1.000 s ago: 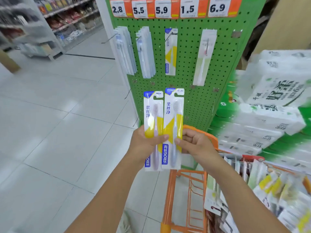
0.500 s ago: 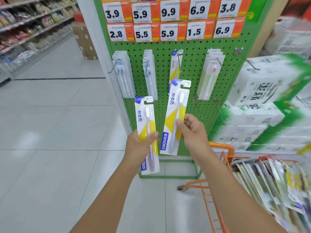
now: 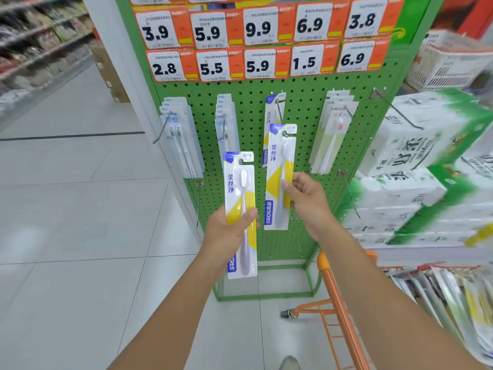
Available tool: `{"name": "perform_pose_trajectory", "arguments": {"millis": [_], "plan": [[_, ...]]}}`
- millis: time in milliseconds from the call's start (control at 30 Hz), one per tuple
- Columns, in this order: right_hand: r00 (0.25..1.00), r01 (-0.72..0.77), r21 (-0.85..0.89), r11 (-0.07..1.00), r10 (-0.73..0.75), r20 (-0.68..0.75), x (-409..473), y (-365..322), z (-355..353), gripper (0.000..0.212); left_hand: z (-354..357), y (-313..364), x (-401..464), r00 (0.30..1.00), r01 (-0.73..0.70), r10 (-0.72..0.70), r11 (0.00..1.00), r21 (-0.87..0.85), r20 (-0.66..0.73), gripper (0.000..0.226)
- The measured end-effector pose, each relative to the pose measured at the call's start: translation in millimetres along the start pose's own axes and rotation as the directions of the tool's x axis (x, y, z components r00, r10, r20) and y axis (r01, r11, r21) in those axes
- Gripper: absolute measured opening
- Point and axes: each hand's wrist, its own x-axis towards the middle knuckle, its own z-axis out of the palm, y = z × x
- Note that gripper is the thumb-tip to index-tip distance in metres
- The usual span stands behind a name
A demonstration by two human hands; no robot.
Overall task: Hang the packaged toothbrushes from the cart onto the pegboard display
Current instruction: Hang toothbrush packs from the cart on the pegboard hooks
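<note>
pegboard (image 3: 306, 108): bright green, with a regular pattern of small dark holes
price tags (image 3: 262, 38): white with black numbers, each on an orange card with a small yellow strip
toothbrush pack in left hand (image 3: 240, 209): white and yellow, blue letters, pale purple brush
toothbrush pack in right hand (image 3: 278, 174): white and yellow, blue label, grey-blue brush
cart (image 3: 337, 311): orange frame
tissue packs (image 3: 416, 156): white with green areas and dark characters
floor (image 3: 66, 222): pale grey tiles
</note>
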Motion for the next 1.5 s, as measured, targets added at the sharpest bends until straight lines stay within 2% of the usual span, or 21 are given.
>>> {"name": "perform_pose_trajectory", "arguments": {"millis": [233, 367, 467, 567, 633, 667, 733, 800, 867, 1000, 1200, 1400, 1500], "plan": [[0.998, -0.064, -0.009, 0.998, 0.064, 0.023, 61.8, -0.6, -1.7, 0.013, 25.1, 18.4, 31.6, 1.0, -0.023, 0.024, 0.998, 0.061, -0.008, 0.02], [0.995, -0.097, -0.045, 0.994, 0.097, -0.01, 102.0, -10.0, -1.5, 0.017, 34.5, 25.9, 50.2, 0.999, -0.048, 0.048, 0.999, 0.015, -0.021, 0.016], [0.99, -0.138, -0.104, 0.985, 0.135, -0.035, 123.3, -11.0, -1.1, 0.025, 36.6, 28.2, 55.0, 0.998, -0.06, 0.059, 0.998, -0.008, -0.035, 0.01], [0.984, -0.175, -0.159, 0.972, 0.169, -0.052, 115.0, -14.0, -2.1, 0.037, 36.8, 27.8, 56.4, 0.996, -0.08, 0.08, 0.997, -0.016, -0.033, 0.013], [0.985, -0.129, -0.177, 0.976, 0.105, -0.14, 84.9, -20.6, -7.7, 0.041, 35.9, 26.0, 55.8, 0.994, -0.111, 0.111, 0.994, 0.015, -0.009, 0.015], [0.984, -0.056, -0.134, 0.989, 0.031, -0.176, 64.3, -25.9, -10.8, 0.035, 35.8, 25.3, 55.5, 0.992, -0.123, 0.123, 0.992, 0.031, 0.005, 0.016], [0.991, 0.092, -0.017, 0.996, -0.094, -0.098, 25.8, -37.6, -13.4, 0.022, 37.2, 24.5, 56.4, 0.986, -0.165, 0.163, 0.984, 0.069, 0.031, 0.017], [0.985, 0.148, 0.054, 0.987, -0.152, 0.077, 1.5, -46.0, -10.7, 0.018, 42.4, 25.0, 56.5, 0.977, -0.207, 0.201, 0.972, 0.109, 0.071, 0.018], [0.974, 0.176, 0.072, 0.982, -0.184, 0.135, -3.7, -50.1, -6.2, 0.02, 49.4, 26.2, 56.4, 0.973, -0.226, 0.216, 0.967, 0.122, 0.086, 0.017], [0.975, 0.191, 0.068, 0.979, -0.197, 0.103, 1.9, -53.8, -8.9, 0.017, 60.4, 21.5, 58.2, 0.978, -0.203, 0.194, 0.971, 0.126, 0.082, 0.015], [0.985, 0.13, 0.06, 0.99, -0.136, 0.103, 9.4, -48.8, -13.1, 0.016, 62.7, 12.4, 60.3, 0.984, -0.174, 0.166, 0.976, 0.132, 0.067, 0.01], [0.989, 0.087, 0.041, 0.995, -0.091, 0.115, 34.9, -43.6, -8.6, 0.022, 57.6, 14.4, 68.6, 0.991, -0.134, 0.126, 0.962, 0.238, 0.048, 0.022], [0.992, 0.085, -0.012, 0.996, -0.083, 0.1, 59.6, -40.4, -4.4, 0.022, 55.6, 15.6, 67.9, 0.993, -0.116, 0.111, 0.957, 0.265, 0.034, 0.038]]}}
